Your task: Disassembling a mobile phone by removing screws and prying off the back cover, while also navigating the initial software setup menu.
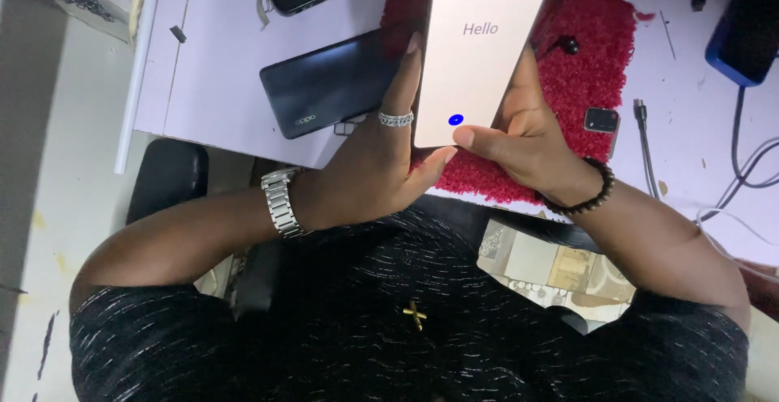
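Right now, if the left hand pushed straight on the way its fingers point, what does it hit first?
The left hand already touches the lit phone it grips with the right hand. Its fingers point up the phone's left edge; beyond them probably the red mat, though depth is unclear.

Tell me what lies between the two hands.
In the head view, a lit phone with a pale screen sits between the left hand and right hand, gripped at its lower end, over a red mat.
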